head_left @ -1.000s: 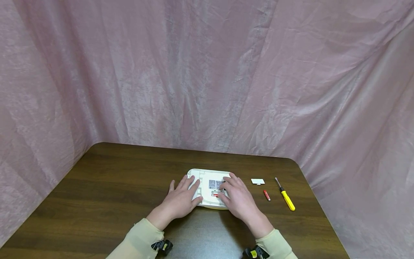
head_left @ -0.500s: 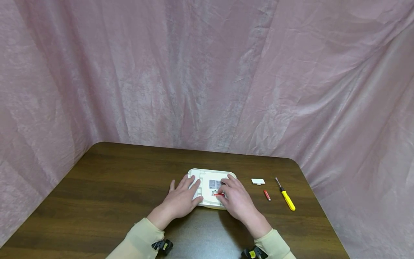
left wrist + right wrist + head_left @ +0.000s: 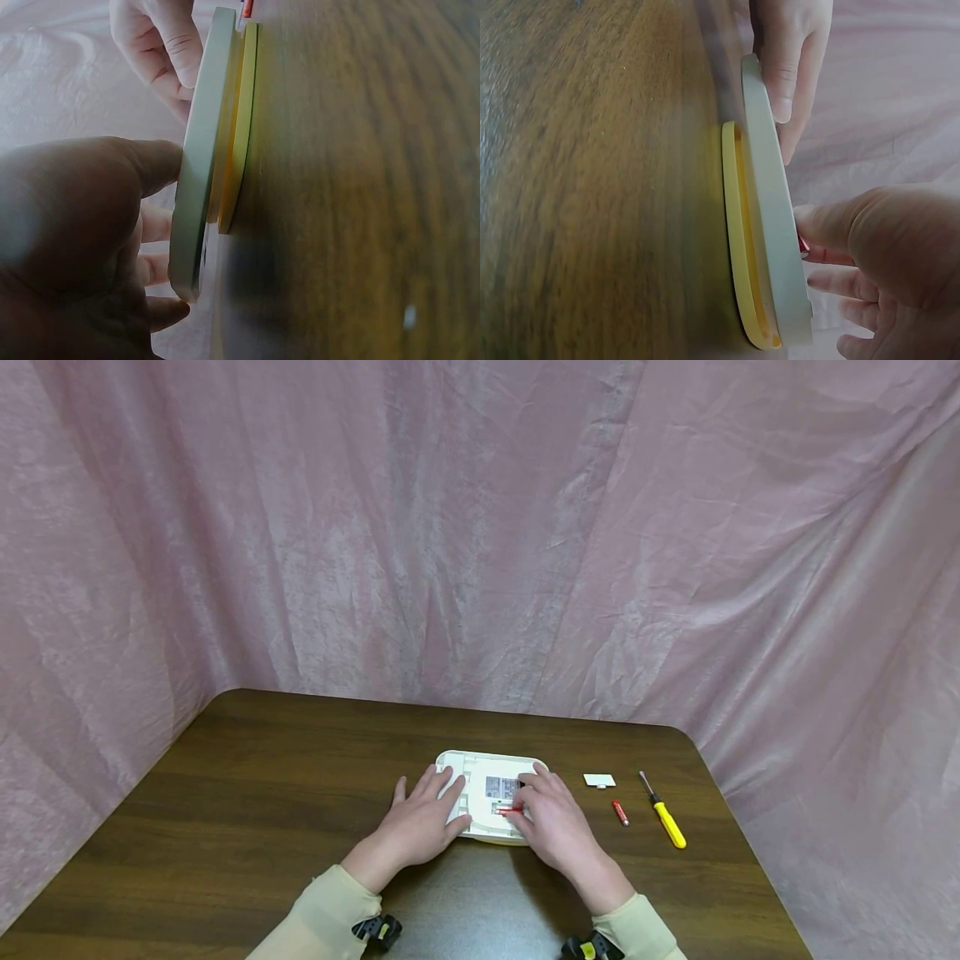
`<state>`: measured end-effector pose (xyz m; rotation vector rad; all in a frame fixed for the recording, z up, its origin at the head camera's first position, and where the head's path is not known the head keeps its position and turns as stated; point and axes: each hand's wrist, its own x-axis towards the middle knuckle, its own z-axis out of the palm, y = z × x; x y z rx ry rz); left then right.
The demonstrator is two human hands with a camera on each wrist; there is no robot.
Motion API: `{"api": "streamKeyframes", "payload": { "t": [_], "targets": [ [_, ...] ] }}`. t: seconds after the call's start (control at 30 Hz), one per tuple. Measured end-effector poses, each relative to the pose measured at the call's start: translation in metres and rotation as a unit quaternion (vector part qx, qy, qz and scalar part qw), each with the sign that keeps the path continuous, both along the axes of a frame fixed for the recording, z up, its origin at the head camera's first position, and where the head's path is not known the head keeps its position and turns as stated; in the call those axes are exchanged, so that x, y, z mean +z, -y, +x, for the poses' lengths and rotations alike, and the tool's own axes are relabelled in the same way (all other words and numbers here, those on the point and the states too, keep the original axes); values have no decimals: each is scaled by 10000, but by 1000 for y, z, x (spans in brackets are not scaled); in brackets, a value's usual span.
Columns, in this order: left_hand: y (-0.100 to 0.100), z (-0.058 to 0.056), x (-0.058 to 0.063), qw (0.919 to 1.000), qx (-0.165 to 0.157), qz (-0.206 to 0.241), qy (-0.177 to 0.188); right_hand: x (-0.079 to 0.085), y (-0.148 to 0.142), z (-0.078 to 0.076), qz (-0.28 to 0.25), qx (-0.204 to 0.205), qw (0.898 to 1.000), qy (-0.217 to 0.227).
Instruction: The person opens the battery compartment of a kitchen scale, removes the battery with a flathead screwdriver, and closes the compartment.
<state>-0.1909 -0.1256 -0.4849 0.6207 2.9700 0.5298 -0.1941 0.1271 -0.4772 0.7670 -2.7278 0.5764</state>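
Observation:
A white plastic device (image 3: 480,822) lies on the table with its back up, a printed label (image 3: 501,787) and an open battery compartment showing. Its yellow underside (image 3: 739,247) shows in both wrist views. My left hand (image 3: 418,821) rests on the left part of the device, fingers spread and straight. At the compartment my right hand (image 3: 553,820) pinches a red battery (image 3: 510,811) between thumb and index finger. In the right wrist view only a small end of that battery (image 3: 803,246) shows; the fingers cover the rest.
Right of the device lie a small white battery cover (image 3: 599,781), a second red battery (image 3: 620,812) and a screwdriver (image 3: 663,811) with a yellow handle. The wooden table (image 3: 300,777) ends at a pink curtain (image 3: 450,527) behind.
My right thumb and index finger have shifted slightly at the compartment, and more of the red battery showed from half a second ago. The left hand has stayed in place.

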Motion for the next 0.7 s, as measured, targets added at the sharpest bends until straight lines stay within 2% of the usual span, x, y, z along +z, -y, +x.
{"api": "streamKeyframes", "payload": {
  "t": [0.7],
  "targets": [
    [1, 0, -1, 10000, 52, -28, 42, 1, -5, 1, -134, -147, 9997, -169]
  ]
}}
